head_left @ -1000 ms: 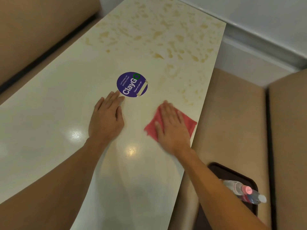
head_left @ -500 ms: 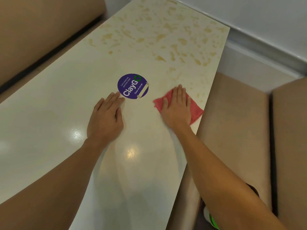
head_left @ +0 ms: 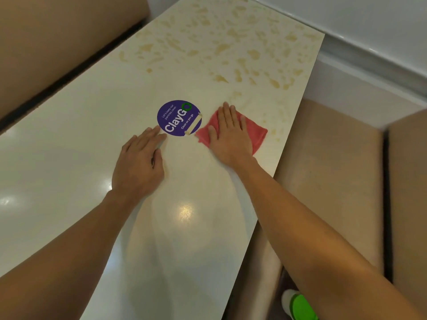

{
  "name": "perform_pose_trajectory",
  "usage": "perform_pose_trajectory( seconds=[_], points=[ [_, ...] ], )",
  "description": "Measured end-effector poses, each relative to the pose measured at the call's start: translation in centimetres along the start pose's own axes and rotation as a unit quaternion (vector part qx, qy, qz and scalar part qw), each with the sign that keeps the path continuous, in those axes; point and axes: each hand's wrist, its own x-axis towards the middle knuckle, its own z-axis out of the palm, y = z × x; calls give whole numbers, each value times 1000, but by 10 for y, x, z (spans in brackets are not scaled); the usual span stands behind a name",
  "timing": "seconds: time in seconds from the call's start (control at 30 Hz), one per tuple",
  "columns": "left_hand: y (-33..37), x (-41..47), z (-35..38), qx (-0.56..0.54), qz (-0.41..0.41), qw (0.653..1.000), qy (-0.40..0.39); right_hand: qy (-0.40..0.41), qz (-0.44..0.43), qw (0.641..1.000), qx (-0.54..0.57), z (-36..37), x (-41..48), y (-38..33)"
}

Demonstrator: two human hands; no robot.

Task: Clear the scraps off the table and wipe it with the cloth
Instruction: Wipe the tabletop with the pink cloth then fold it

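A long cream table [head_left: 69,139] runs away from me; its far half is covered in yellowish-brown smears [head_left: 231,42]. My right hand [head_left: 231,132] lies flat, fingers together, pressing a red cloth [head_left: 257,132] onto the tabletop just right of a round purple "ClayGo" sticker [head_left: 179,117]. The cloth's right corner sticks out from under the palm. My left hand [head_left: 141,165] rests flat on the table, palm down and holding nothing, its fingertips at the sticker's lower left edge.
Tan padded bench seats [head_left: 328,181] run along the right side and a tan backrest [head_left: 57,42] along the left. A white-and-green object [head_left: 299,304] shows at the bottom right, below the table edge. A pale wall ledge [head_left: 369,54] borders the far right.
My right hand has slid the red cloth away from me and then leftward, up against the purple sticker. My left hand has stayed in place on the table.
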Motion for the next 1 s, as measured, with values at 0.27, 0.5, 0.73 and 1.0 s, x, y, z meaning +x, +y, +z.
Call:
perform_pose_trajectory(
  seconds=[0.27, 0.5, 0.73, 1.0],
  points=[
    [31, 38, 11, -35, -57, 997, 49, 22, 36, 999, -3, -4, -18, 55],
    [53, 78, 49, -73, -69, 995, 26, -13, -221, 975, -19, 0, -22, 40],
    [60, 74, 49, -47, -80, 995, 23, 23, 64, 998, 10, -6, 28, 47],
    [62, 72, 41, -38, -80, 996, 21, -29, -206, 978, -24, -6, -30, 85]
  ],
)
